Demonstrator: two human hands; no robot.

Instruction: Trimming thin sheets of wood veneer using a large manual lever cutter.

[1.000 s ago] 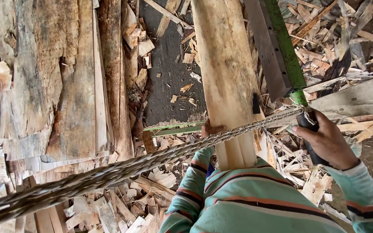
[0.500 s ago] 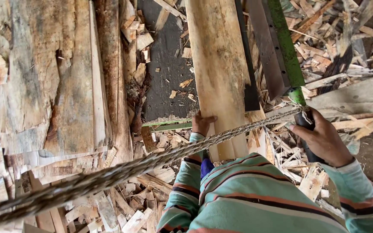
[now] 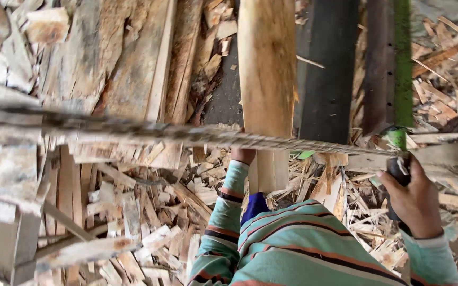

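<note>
Pale wood, a long plank (image 3: 267, 79), ran away from us over the dark machine bed (image 3: 328, 79). Our left hand (image 3: 243, 155) pressed against its near end, though we could not tell how the fingers sat. Our right hand (image 3: 413, 198) was clenched around a dark handle (image 3: 398, 170) beside the green rail (image 3: 403, 63). Offcuts (image 3: 149, 233) littered the floor.

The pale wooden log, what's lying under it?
Under the pale log show dark ground and wood scraps. Its near end hides most of the left hand; whatever supports it is covered.
</note>
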